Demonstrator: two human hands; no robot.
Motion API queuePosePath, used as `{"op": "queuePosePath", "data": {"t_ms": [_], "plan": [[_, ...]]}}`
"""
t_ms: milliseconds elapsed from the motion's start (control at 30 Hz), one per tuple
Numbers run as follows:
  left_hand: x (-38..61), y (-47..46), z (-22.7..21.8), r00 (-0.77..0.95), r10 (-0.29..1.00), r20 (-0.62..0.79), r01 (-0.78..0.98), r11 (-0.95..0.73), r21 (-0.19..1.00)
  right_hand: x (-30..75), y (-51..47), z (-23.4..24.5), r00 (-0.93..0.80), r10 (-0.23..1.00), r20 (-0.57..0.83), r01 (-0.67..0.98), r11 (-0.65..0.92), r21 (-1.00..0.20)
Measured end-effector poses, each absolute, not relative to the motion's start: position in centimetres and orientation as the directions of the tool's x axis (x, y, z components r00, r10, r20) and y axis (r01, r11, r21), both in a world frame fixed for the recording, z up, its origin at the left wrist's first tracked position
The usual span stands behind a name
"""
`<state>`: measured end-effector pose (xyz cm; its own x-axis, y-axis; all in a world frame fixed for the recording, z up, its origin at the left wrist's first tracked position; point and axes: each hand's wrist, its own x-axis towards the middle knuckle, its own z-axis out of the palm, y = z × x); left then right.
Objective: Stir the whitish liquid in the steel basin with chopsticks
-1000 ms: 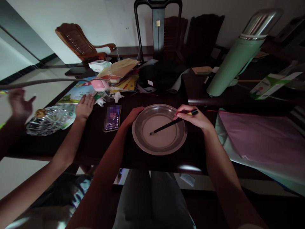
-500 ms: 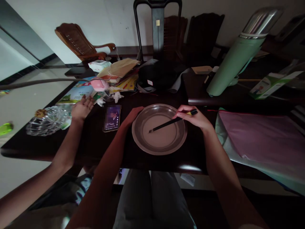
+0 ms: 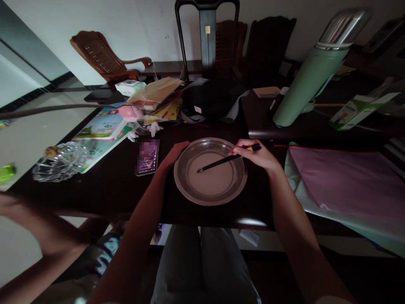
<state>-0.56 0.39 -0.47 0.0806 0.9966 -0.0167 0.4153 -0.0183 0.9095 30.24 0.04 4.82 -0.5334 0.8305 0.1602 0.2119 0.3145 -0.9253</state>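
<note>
A round, shallow metal basin (image 3: 209, 200) rests on the dark table in front of me, with a pale, flat-looking surface inside. My left hand (image 3: 176, 153) lies along the basin's far left rim, its fingers pressed together against the side and partly hidden. Between the thumb and fingers of my right hand (image 3: 255, 155) is a slim black paintbrush (image 3: 218, 163), held at the basin's right edge. The brush slants down to the left, its tip over the middle of the basin; whether it touches the surface I cannot tell.
Left of the basin lies a lit phone (image 3: 147, 157), with a glass dish (image 3: 61, 162) and booklets (image 3: 101, 124) farther left. A green thermos (image 3: 311, 84) stands at the back right. A pink folder (image 3: 344, 181) lies right. Another person's blurred arm (image 3: 53, 240) is at lower left.
The other person's hand has drawn back from the booklets toward the lower left, off the table. The phone's picture differs. My hands, the brush and the basin stay nearly the same.
</note>
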Motion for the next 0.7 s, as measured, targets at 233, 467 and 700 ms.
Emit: {"op": "queuePosePath", "data": {"t_ms": [233,467,700], "plan": [[-0.5,0.4,-0.4,0.084,0.996,-0.026,0.407,-0.011,0.913,32.1,0.3,5.2,-0.397,0.903,0.163,0.250,0.277,-0.928],[-0.4,0.4,-0.2,0.076,0.997,-0.030,0.404,-0.003,0.915,30.5,0.1,4.8,-0.532,0.832,0.156,0.227,0.318,-0.921],[-0.2,0.2,0.0,0.060,0.996,-0.065,0.414,0.034,0.910,32.3,0.4,5.3,-0.411,0.900,0.145,0.263,0.270,-0.926]]}}
